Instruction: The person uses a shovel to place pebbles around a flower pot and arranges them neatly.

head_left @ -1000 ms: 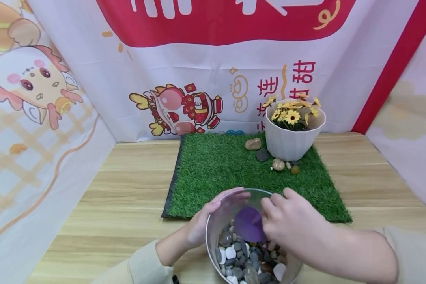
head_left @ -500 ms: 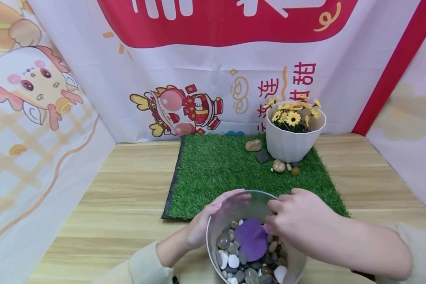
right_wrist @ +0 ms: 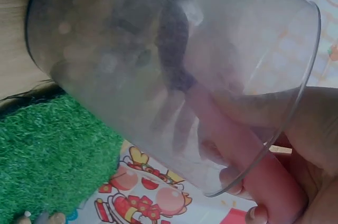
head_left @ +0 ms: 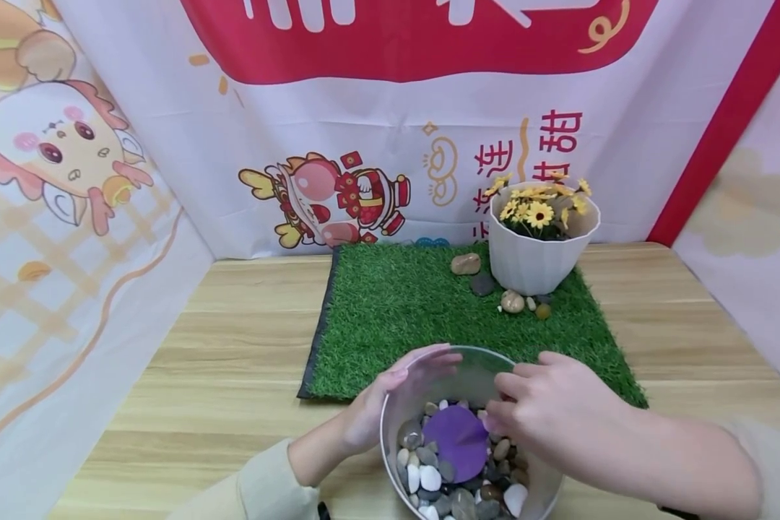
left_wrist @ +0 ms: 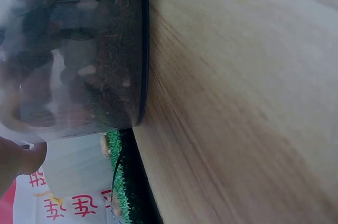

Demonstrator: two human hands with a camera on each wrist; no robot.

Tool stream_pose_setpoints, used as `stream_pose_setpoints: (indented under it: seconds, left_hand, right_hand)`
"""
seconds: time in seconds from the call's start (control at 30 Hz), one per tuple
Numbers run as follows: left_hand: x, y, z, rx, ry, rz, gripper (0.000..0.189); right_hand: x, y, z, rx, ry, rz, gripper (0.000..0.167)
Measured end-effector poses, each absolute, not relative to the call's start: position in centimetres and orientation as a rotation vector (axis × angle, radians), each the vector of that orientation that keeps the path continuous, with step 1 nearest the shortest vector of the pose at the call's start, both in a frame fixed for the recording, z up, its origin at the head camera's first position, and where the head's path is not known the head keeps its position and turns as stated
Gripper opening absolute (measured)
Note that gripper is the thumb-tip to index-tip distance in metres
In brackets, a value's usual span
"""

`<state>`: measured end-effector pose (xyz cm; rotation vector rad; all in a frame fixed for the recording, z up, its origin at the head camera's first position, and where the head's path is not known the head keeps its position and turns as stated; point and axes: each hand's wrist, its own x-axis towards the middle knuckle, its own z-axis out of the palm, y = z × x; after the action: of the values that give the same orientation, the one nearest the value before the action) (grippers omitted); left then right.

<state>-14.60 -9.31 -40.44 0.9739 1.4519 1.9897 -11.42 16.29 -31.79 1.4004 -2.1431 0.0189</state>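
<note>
My left hand [head_left: 370, 412] holds the left side of a clear bucket [head_left: 396, 462], its fingers spread along the outer wall and showing through it. Inside lie mixed pebbles [head_left: 429, 477] in white, grey and brown. With my right hand [head_left: 546, 404], over the bucket's right rim, I grip a small trowel [head_left: 456, 442] whose round purple blade lies over the pebbles. In the right wrist view, the pink-red trowel handle [right_wrist: 232, 134] slants through the rim, fingers round its upper end. Through the wall the blade looks dark and blurred.
Behind the bucket lies a green turf mat [head_left: 396, 310] on the wooden table [head_left: 234, 347]. A white pot [head_left: 536, 263] of yellow flowers [head_left: 538, 213] stands at its back right, with several stones [head_left: 512, 302] about its base. A printed cloth [head_left: 208, 144] hangs behind.
The purple blade has come down toward me over the pebbles and now shifts slightly left. My right hand has moved a little right. My left hand has stayed on the bucket.
</note>
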Motion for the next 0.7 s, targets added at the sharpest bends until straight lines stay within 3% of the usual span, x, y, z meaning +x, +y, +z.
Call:
stream_pose_setpoints:
  seconds: [0.2, 0.4, 0.7]
  left_hand:
    - [-14.6, -9.2, -40.5, 0.98, 1.449, 1.995, 0.067]
    - [-14.6, -9.2, -40.5, 0.979, 1.463, 1.99, 0.067]
    - [-14.5, -9.2, -40.3, 0.986, 1.475, 2.001, 0.068]
  right_hand:
    - [-11.0, 16.8, -31.7, 1.399, -2.116, 0.09, 0.048]
    - [-10.9, 17.7, -31.5, 1.415, -2.16, 0.207, 0.019]
    - [-11.0, 18.7, -31.2, 1.454, -2.272, 0.389, 0.005]
